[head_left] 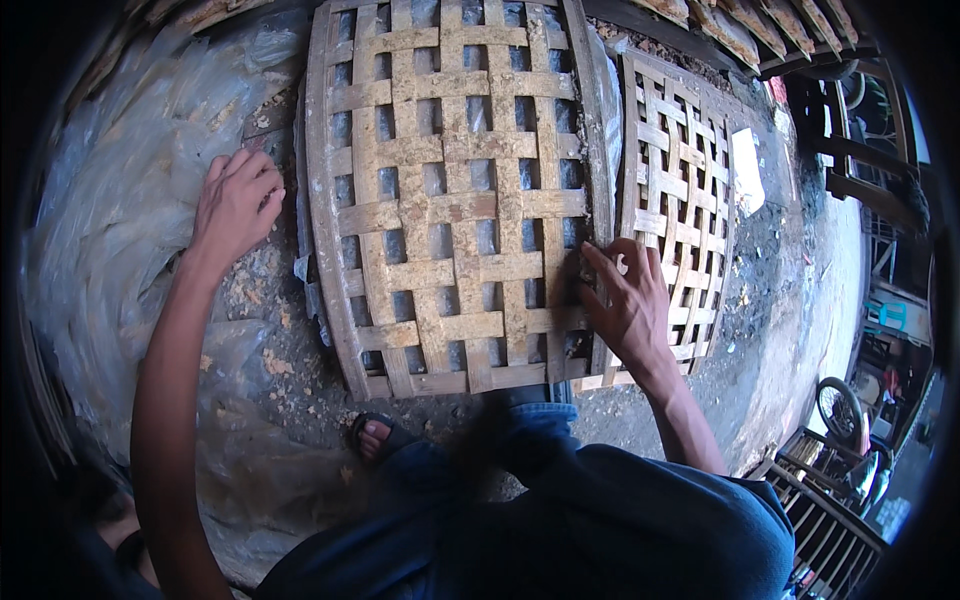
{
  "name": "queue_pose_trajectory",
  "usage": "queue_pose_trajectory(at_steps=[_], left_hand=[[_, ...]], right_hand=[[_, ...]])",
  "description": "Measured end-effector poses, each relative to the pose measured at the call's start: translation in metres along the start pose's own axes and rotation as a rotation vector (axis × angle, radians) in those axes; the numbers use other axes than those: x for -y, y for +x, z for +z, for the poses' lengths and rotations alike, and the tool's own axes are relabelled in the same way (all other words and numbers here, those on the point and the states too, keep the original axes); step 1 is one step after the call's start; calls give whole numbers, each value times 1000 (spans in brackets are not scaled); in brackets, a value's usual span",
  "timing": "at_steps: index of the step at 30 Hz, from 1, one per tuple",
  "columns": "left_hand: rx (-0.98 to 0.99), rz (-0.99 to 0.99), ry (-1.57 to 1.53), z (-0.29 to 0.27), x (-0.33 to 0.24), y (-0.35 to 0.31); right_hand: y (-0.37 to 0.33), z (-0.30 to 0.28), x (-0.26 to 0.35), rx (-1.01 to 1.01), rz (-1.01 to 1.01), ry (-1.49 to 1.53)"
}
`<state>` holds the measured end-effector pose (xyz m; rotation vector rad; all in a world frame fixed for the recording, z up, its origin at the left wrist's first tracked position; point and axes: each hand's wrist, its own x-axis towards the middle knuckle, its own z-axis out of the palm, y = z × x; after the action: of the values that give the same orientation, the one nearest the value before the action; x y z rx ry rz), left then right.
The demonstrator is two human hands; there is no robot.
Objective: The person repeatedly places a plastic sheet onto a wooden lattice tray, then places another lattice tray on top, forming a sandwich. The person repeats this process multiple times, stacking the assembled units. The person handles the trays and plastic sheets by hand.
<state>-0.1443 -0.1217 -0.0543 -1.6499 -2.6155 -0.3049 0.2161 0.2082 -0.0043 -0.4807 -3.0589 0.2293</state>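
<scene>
A large woven bamboo tray [460,205] with a wooden frame lies in front of me, slanting slightly, its lattice dusted with pale residue. My right hand [630,305] is closed at its right edge near the front corner, thumb and fingers bent over the frame. To the left of the tray, my left hand [240,200] hovers over the ground with fingers curled together. What those fingers hold, if anything, is hidden. Beneath and beside that hand spreads a crumpled clear plastic sheet [150,190], with pale crumbs [265,290] scattered next to it.
A second woven bamboo tray [680,190] lies to the right, partly under the first one's edge. Wooden racks with pale slabs [725,35] stand at the far right. Beyond are a white sheet [747,172], a wheel [840,408] and a slatted bamboo frame [825,505]. My sandalled foot [375,437] is below the tray.
</scene>
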Motion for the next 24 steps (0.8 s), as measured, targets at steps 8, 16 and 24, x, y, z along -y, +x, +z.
queue_pose_trajectory(at_steps=[8,16,24], left_hand=[[65,20,-23,8,-9,-8],[103,24,-38,8,-1,-20],[125,-3,-58,5,-2,-19]], right_hand=[[-8,13,-2,-112,10,12],[-4,21,-10,-165,-61,99],[5,2,-90,-382,593,692]])
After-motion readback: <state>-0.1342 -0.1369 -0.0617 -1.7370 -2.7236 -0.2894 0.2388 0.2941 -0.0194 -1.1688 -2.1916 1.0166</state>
